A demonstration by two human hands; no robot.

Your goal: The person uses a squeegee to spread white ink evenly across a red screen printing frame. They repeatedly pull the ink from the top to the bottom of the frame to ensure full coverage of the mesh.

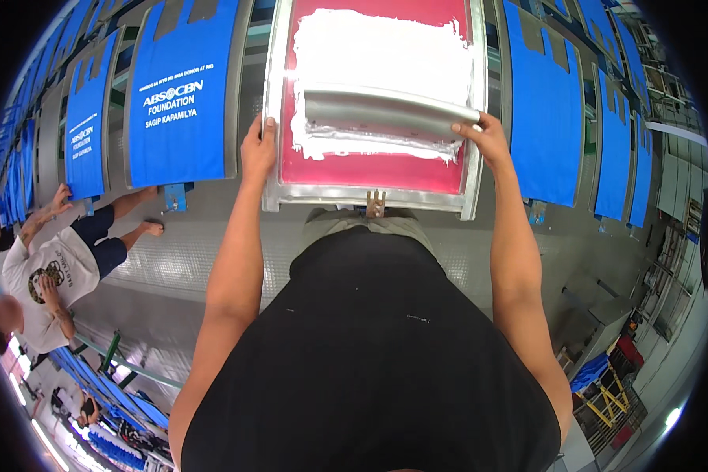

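Note:
A screen printing frame [274, 169] with metal sides lies in front of me. Its red mesh [370, 175] is thickly coated with white ink [377, 51]. A wide metal squeegee [385, 116] rests across the ink, with smeared ink along its lower edge. My left hand [258, 149] is closed around the frame's left side, thumb on top. On the opposite side my right hand [488, 140] grips the frame's right edge, its thumb laid over the squeegee's right end. The fingers of both hands are partly hidden beneath the frame. A brass-coloured bracket [375, 204] sits at the frame's near edge.
Blue fabric panels on boards stand in a row both sides; a left one [182, 118] bears white print, a right one [544, 118] looks plain. A co-worker [63, 267] touches a panel at left. Grey flooring [189, 252] runs behind; racks [606, 393] stand lower right.

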